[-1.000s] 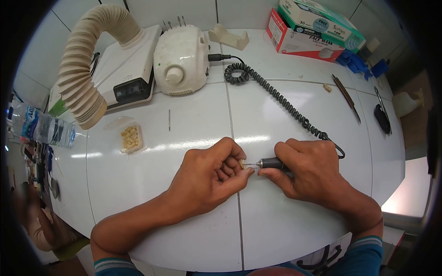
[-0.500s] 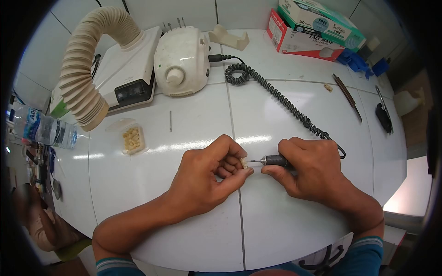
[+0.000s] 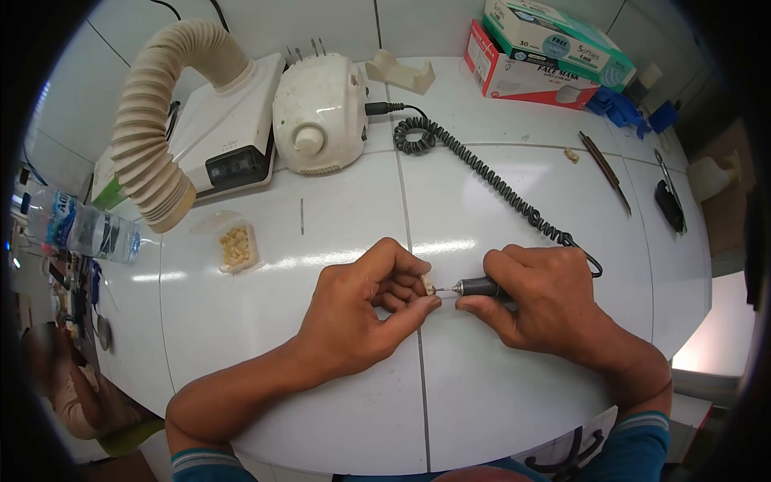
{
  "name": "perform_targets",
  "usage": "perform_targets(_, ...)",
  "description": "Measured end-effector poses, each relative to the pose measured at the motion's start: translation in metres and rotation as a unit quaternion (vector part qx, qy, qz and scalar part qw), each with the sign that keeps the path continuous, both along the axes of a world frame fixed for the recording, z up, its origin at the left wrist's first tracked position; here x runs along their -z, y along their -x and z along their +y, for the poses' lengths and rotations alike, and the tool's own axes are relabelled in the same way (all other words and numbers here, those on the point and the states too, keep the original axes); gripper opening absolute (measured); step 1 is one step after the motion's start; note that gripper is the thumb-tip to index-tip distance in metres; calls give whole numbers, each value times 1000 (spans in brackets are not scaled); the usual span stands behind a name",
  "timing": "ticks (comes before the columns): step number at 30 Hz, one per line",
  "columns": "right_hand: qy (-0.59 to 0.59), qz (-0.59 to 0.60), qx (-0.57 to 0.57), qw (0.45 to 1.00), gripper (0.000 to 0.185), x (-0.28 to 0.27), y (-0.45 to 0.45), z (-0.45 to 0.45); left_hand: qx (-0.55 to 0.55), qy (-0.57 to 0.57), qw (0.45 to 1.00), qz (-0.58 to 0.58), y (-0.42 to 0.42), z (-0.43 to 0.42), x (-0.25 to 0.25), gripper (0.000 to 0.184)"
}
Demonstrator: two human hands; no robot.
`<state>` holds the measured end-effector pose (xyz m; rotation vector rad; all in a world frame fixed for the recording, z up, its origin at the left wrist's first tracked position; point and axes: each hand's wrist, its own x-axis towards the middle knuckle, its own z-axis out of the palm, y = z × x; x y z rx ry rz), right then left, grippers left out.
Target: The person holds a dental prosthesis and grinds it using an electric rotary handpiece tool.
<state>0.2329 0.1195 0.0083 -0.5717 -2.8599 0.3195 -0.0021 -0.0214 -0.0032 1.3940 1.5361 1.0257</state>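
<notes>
My left hand [image 3: 365, 309] pinches a small tooth-coloured piece, probably a dental crown or bridge [image 3: 427, 283], between thumb and fingertips. Part of it is hidden by the fingers. My right hand [image 3: 546, 297] is wrapped around a dark rotary handpiece [image 3: 479, 287], held level and pointing left. Its thin metal bur [image 3: 446, 289] reaches to the piece and appears to touch it. From the handpiece a black coiled cord [image 3: 490, 173] runs back to the white control unit [image 3: 317, 120], which has a round knob and several burs standing on top.
Left of centre, a small clear box [image 3: 238, 247] holds several yellowish pieces, with a loose bur [image 3: 302, 216] nearby. A ribbed hose [image 3: 144, 136] arches over a white machine [image 3: 221, 120]. Mask boxes [image 3: 546, 64], a cream cradle [image 3: 400, 74], a brown-handled tool [image 3: 604, 171] and a bottle [image 3: 80, 225] stand around.
The view has shifted slightly. The piece has turned a little in my left fingertips, and the bur now sits slightly lower against it. Both hands keep their grip.
</notes>
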Motion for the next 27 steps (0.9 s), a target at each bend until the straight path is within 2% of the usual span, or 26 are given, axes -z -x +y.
perform_targets(27,5,-6,-5,1000,53,0,0,0,13,-5,1000,4,0,-1,0,27)
